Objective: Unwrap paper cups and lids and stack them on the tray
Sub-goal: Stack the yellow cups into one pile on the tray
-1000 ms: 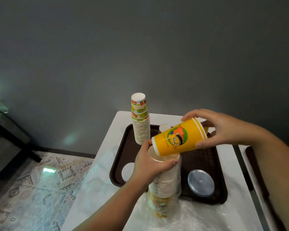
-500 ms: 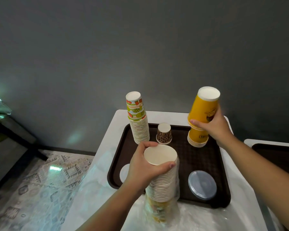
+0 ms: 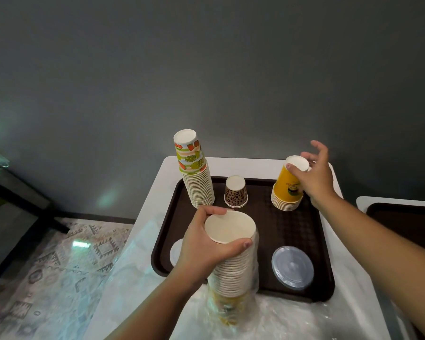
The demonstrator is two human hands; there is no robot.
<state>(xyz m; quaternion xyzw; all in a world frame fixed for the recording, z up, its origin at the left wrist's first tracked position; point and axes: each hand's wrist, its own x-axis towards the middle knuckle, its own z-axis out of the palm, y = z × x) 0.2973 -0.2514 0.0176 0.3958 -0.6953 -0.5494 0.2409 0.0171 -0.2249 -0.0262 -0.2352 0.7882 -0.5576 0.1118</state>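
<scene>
My left hand [image 3: 201, 246] grips the top of an upright stack of paper cups [image 3: 233, 268], whose lower part still sits in clear plastic wrap [image 3: 231, 312] at the table's front edge. My right hand [image 3: 317, 177] holds the base of the top yellow cup on a short upside-down yellow stack [image 3: 286, 192] at the back right of the brown tray [image 3: 263, 231], thumb and fingertips around it, the other fingers lifted. A tall upside-down fruit-print stack [image 3: 196, 177] and a single leopard-print cup [image 3: 235, 195] stand at the tray's back.
A clear lid [image 3: 292, 267] lies at the tray's front right, and a white lid [image 3: 176, 251] at its front left, partly behind my left hand. Loose plastic film [image 3: 123, 278] hangs off the white table's [image 3: 231, 165] left side. A second brown tray [image 3: 407, 222] lies to the right.
My right hand carried the yellow cup from the wrapped stack to the back right, turned it upside down and set it on the yellow stack. Its grip moved up to the cup's base.
</scene>
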